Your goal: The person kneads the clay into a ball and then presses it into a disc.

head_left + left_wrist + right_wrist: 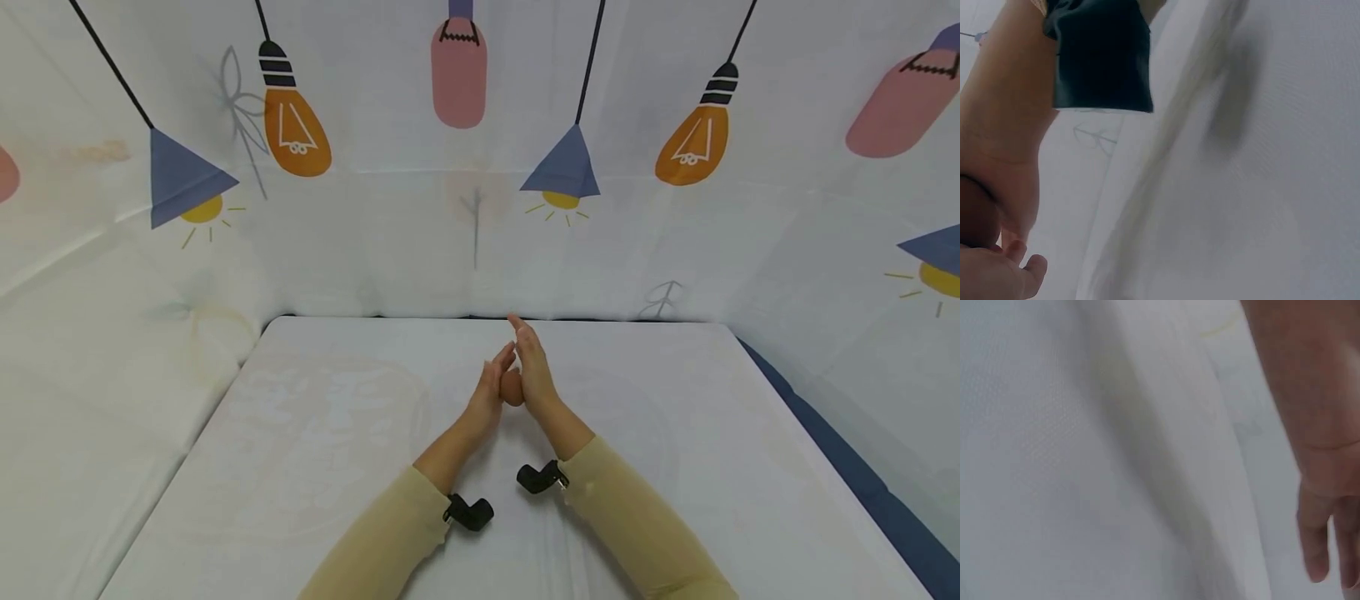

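In the head view a small brown ball [512, 387], smooth and clay-like, sits between two facing palms above the white table. My left hand [487, 390] touches its left side, fingers pointing up and away. Against the other side presses my right hand [537, 375], its fingers extended and reaching a little farther forward. Part of the brown ball [975, 212] shows at the left edge of the left wrist view, partly covered by hands. In the right wrist view, a bare wrist and some fingers [1315, 550] appear at the right; the ball is not visible there.
Both forearms wear beige sleeves with a black wrist camera [469, 512] at each cuff. The white-covered table [315, 417] spreads around them. Behind it hangs a white cloth [405, 225] printed with lamps and bulbs. Dark blue fabric [840, 450] shows along the right edge.
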